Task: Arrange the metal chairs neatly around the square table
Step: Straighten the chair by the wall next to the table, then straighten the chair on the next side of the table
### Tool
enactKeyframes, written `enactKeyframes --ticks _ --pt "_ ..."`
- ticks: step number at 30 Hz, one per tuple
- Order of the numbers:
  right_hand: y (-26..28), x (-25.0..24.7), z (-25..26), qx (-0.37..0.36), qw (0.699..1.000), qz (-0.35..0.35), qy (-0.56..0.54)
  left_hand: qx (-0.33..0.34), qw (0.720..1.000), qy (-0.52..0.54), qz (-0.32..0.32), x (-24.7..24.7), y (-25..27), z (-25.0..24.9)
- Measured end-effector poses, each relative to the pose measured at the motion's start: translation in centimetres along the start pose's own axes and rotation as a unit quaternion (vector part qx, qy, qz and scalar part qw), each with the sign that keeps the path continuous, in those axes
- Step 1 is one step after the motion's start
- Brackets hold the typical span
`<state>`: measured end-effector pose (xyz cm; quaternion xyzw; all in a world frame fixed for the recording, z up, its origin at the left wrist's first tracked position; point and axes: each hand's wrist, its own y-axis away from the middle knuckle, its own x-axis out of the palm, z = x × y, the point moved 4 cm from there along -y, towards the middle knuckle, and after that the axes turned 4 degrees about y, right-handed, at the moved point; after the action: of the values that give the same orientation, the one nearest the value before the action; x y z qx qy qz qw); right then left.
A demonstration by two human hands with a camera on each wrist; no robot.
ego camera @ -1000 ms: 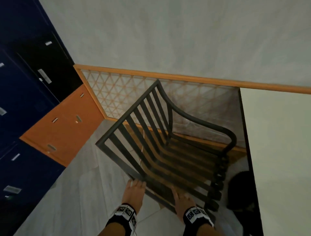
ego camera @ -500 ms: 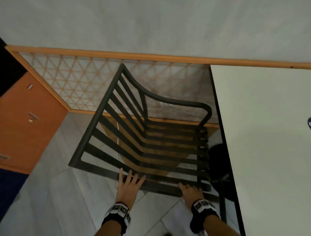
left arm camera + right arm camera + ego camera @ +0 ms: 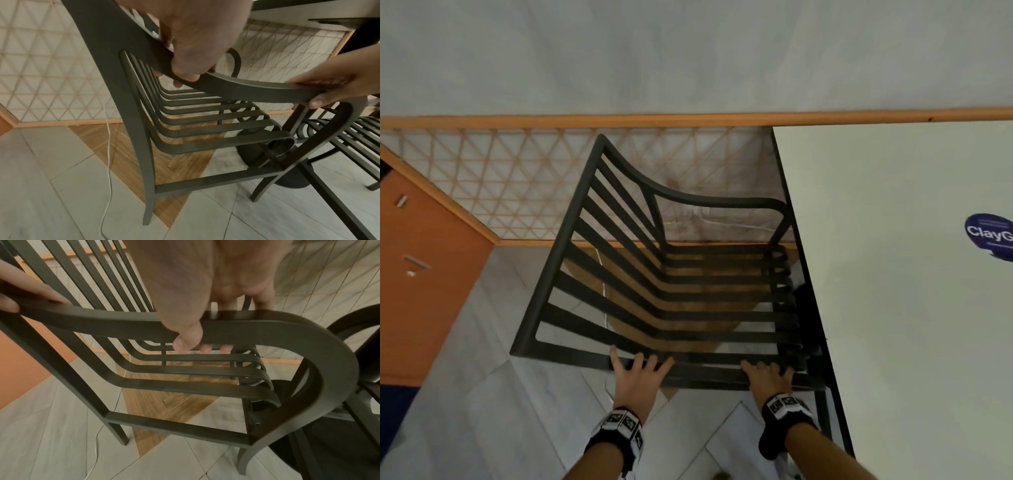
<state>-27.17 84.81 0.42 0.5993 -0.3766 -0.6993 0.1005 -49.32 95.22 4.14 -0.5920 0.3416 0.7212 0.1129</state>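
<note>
Both hands are wrapped around the near armrest of the dark metal chair (image 3: 661,294): the left hand (image 3: 637,376) by the slatted back, the right hand (image 3: 768,378) by the curved front. The chair is tucked beside the smooth pale surface (image 3: 893,274), where "ClayG" is read on a blue sticker (image 3: 991,236). A white cable (image 3: 108,162) lies on the tiled floor.

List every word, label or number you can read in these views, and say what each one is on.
"ClayG": white letters on a dark blue sticker on the white table top, cut off by the picture's edge.
Wrist bands: black-and-white square marker patterns, no letters.
Orange lockers: small label plates, too small to read.
Metal chair: no text visible.
</note>
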Motion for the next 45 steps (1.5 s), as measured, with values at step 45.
enactKeyframes --ticks 45 --pt "52.9 -3.5 -61.8 0.057 0.939 -0.280 -0.193 0.295 0.887 0.330 0.126 -28.2 25.9 -71.0"
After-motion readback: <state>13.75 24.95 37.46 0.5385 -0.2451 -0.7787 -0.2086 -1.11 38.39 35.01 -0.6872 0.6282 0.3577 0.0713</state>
